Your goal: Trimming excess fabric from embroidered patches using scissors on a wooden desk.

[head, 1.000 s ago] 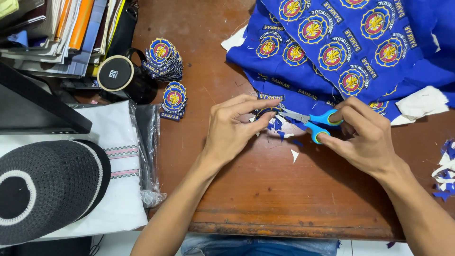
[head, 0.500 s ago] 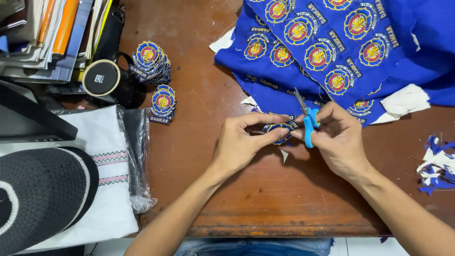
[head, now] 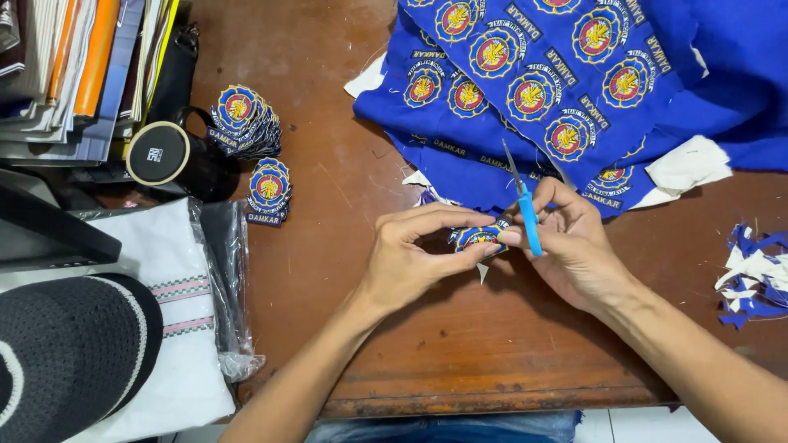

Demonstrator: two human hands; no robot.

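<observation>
My left hand (head: 414,258) pinches a small round embroidered patch (head: 478,239), blue with a yellow and red centre, just above the wooden table (head: 460,353). My right hand (head: 574,246) grips blue-handled scissors (head: 524,207), blades pointing up and away, and its fingertips also touch the patch. Just beyond both hands lies a large blue cloth (head: 574,74) covered with several rows of the same round emblems, white backing showing at its edges.
Two piles of cut patches (head: 246,123) (head: 269,190) lie at the left by a black mug (head: 176,160). Stacked books (head: 74,66) fill the far left. A dark knitted cap (head: 70,353) rests on bagged white fabric (head: 185,328). Blue and white offcuts (head: 751,275) sit at the right.
The scissors have swung from lying sideways to pointing upright in my right hand. Both hands have closed in on the small patch, and the view has shifted slightly.
</observation>
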